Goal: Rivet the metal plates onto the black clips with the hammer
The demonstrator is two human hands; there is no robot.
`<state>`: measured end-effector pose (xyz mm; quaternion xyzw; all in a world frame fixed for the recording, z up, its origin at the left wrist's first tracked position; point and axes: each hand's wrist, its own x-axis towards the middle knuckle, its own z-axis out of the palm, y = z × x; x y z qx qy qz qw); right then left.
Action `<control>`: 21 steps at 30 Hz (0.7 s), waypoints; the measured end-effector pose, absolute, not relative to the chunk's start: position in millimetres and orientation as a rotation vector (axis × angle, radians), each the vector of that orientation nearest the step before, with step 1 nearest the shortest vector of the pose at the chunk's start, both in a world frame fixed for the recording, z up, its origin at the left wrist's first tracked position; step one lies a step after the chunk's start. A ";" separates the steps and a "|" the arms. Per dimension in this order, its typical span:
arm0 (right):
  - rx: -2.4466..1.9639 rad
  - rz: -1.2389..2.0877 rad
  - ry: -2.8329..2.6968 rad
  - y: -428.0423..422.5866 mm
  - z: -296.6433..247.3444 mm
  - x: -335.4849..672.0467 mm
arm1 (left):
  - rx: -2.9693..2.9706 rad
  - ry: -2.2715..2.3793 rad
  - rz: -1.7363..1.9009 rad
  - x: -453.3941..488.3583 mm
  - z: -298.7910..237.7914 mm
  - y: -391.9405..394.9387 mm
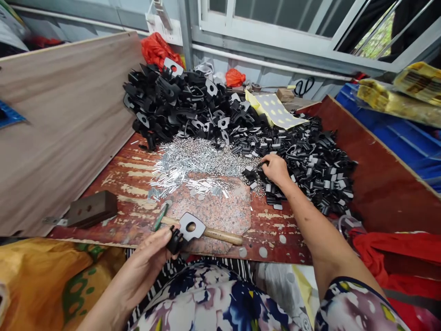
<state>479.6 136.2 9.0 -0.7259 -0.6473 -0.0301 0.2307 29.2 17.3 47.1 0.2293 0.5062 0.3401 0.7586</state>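
Observation:
My left hand [155, 250] is closed on a black plastic clip part [189, 227] with a grey face and a round hole, held over the table's front edge. Behind that part lies a hammer [220, 235] with a wooden handle, on a speckled stone slab [227, 207]. My right hand [274, 168] reaches to the near left side of a heap of small black clip pieces [320, 170]. Its fingers are pinched at a black piece there. Beside it spreads a pile of thin silver metal pins [193, 158].
Larger black parts [172, 101] are heaped at the back left. A yellow-edged sticker sheet [279, 110] lies on the heap. Scissors [303, 86] rest at the back. A brown block [93, 209] sits front left. Wooden boards [69, 115] wall the sides.

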 end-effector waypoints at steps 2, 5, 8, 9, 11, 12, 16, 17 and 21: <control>-1.967 -0.049 -1.734 129.0 6.7 479.0 | 0.510 1.084 0.742 28.6 47.1 16.3; -1.917 -0.012 -1.607 119.3 6.9 475.0 | 0.511 1.071 0.742 29.3 47.2 16.9; -1.837 0.082 -1.532 108.6 8.0 457.4 | 0.504 1.066 0.732 31.1 46.2 18.4; -1.802 0.137 -1.545 104.2 7.0 447.1 | 0.508 1.061 0.727 31.7 45.4 18.8; -1.735 0.256 -1.602 94.7 3.0 421.8 | 0.522 1.046 0.726 32.5 43.0 19.3; -1.709 0.305 -1.630 90.0 0.3 408.8 | 0.529 1.035 0.728 32.7 41.6 19.5; -1.677 0.385 -1.680 74.0 -7.5 374.9 | 0.559 1.000 0.735 31.7 37.8 19.6; -1.677 0.396 -1.694 70.8 -7.9 372.6 | 0.560 1.005 0.735 30.7 37.4 19.6; -1.692 0.417 -1.774 59.7 -4.2 376.7 | 0.535 1.051 0.750 24.0 35.9 20.3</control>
